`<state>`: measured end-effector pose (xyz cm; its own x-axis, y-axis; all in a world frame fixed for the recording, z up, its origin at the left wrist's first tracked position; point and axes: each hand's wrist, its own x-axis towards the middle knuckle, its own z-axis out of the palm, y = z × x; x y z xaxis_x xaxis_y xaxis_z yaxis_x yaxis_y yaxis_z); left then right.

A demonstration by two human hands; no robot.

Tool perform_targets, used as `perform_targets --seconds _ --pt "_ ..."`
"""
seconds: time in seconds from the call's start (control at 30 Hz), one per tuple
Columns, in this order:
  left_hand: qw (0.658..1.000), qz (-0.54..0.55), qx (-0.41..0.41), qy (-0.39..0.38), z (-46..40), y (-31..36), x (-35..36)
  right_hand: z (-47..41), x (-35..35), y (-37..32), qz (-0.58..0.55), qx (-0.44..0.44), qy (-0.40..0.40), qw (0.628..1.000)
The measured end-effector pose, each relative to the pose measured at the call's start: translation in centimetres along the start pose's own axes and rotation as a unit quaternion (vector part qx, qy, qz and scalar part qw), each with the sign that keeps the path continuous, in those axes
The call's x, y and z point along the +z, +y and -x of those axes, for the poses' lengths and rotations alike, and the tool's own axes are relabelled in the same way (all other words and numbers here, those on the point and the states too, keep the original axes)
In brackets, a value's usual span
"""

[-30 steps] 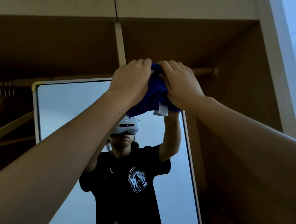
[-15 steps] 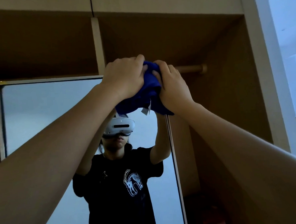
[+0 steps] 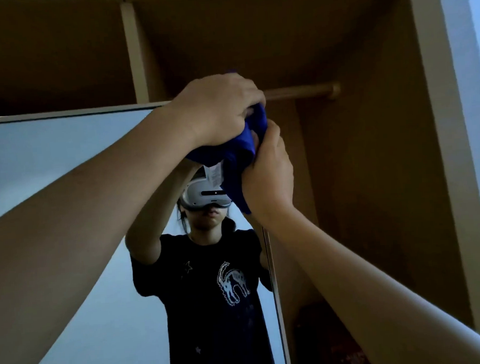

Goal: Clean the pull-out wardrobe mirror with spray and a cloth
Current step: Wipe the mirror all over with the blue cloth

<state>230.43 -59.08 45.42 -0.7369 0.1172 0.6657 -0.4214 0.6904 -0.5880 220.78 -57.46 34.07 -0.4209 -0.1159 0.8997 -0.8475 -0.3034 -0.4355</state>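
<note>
The pull-out mirror [image 3: 52, 169] fills the left half of the view, its metal frame running along the top and down the right edge. A bunched blue cloth [image 3: 238, 154] with a white label sits at the mirror's top right corner. My left hand [image 3: 215, 110] grips the cloth from above, fingers curled over it. From the right side my right hand [image 3: 268, 163] holds the same cloth, just below the left one. Both arms reach up. No spray bottle is in view.
The wardrobe interior [image 3: 372, 175] opens to the right of the mirror, with a wooden hanging rail [image 3: 303, 90] behind my hands and an upright divider [image 3: 134, 53] above. The wardrobe's pale side panel [image 3: 439, 143] stands at the far right. Something dark lies at the wardrobe bottom.
My hands have shifted on the cloth: the left now sits over the top and the right has dropped lower beside it. The view has swung right and closer to the mirror's corner.
</note>
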Motion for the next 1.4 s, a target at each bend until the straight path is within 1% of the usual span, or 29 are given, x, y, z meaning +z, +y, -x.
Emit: perform_targets --seconds 0.1,0.2,0.37,0.53,0.7,0.77,0.83,0.93,1.07,1.17,1.3,1.4 --pt "0.998 -0.049 0.031 0.004 0.5 1.1 0.6 1.5 -0.1 0.7 -0.039 0.016 -0.023 0.999" --pt "0.996 -0.084 0.034 -0.024 1.8 3.2 1.7 3.6 -0.3 2.1 -0.082 0.025 -0.043 0.995" --pt "0.994 -0.082 0.031 -0.059 4.7 5.8 2.8 7.2 -0.5 3.6 -0.129 0.051 -0.067 0.988" --pt "0.994 -0.071 0.040 -0.076 7.8 8.3 4.5 11.1 -0.9 5.2 -0.135 0.067 -0.086 0.985" --pt "0.993 -0.078 0.059 -0.072 8.9 8.6 5.2 12.1 -1.7 6.2 -0.122 0.032 -0.104 0.987" --pt "0.993 -0.077 0.060 -0.070 8.4 8.1 4.8 11.1 -1.7 6.0 -0.111 0.009 -0.095 0.989" --pt "0.993 -0.078 0.052 -0.072 7.9 7.4 4.3 10.0 -1.5 5.7 -0.078 -0.022 -0.085 0.993" --pt "0.988 -0.115 0.040 -0.091 8.3 6.7 4.5 9.5 -1.0 5.7 -0.047 -0.053 -0.082 0.994" --pt "0.982 -0.154 0.041 -0.098 10.9 6.7 5.6 11.4 -0.5 6.5 -0.009 -0.093 -0.082 0.992" --pt "0.982 -0.153 0.049 -0.095 12.5 7.7 6.5 13.4 -0.3 7.4 0.010 -0.100 -0.087 0.991" --pt "0.982 -0.141 0.060 -0.109 14.2 9.2 7.9 16.0 -0.3 8.9 0.004 -0.094 -0.098 0.991" --pt "0.981 -0.138 0.076 -0.109 14.0 9.2 7.7 16.3 -0.4 9.1 -0.003 -0.091 -0.102 0.991"
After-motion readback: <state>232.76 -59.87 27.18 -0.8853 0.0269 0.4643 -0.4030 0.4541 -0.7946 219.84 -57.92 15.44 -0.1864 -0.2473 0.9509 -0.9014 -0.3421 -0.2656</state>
